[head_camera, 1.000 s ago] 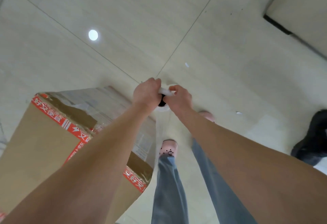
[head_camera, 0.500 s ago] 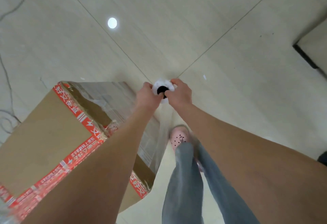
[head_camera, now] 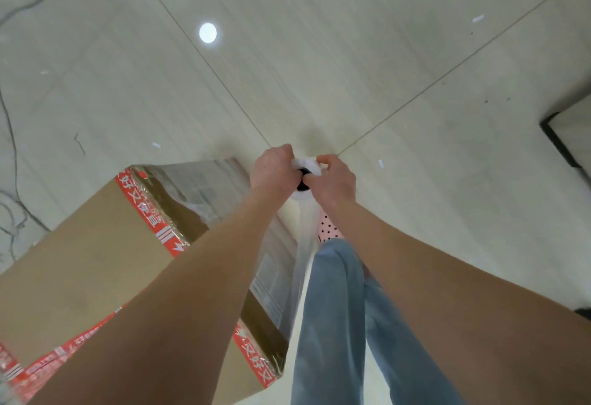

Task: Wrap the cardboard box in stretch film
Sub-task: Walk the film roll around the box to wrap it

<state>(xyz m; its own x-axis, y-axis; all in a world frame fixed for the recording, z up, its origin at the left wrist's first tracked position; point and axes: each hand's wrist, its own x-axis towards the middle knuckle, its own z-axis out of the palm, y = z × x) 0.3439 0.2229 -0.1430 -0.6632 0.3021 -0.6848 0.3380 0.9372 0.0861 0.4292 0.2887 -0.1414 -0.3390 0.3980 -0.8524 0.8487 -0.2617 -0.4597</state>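
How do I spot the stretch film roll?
Start at the big cardboard box with red tape, lower left. Past its far right corner, the left hand and right hand grip the stretch film roll. It alone is white with a dark core hole.

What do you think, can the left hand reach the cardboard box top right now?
Probably, but not while busy: the left hand grips the film roll with the right hand; the cardboard box top lies unobstructed under its forearm.
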